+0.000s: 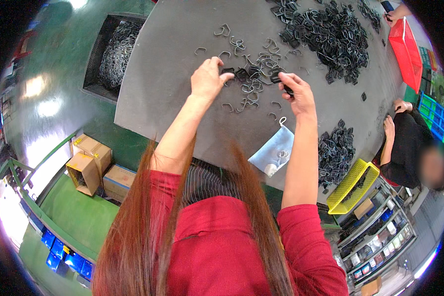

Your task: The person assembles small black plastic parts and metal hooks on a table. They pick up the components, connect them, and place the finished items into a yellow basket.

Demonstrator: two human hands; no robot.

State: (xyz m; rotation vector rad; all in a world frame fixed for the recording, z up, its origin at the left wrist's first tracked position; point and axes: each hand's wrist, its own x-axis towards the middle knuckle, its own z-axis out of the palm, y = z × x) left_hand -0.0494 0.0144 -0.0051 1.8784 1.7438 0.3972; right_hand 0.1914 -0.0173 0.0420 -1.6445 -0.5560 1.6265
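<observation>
The right hand [300, 94] pinches a black clip [277, 75] jutting leftward, long axis unclear. The left hand [206, 81], fingers narrow, meets a dark piece [227, 71], grip unclear. Between them, wire hooks [252, 89] point every way on the desk [167, 69]; green floor [64, 74] lies leftward.

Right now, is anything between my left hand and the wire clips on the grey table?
Nothing visible blocks it: the left hand is at the left side of the wire clips, with a black piece at its fingertips; more black pieces lie among them.
</observation>
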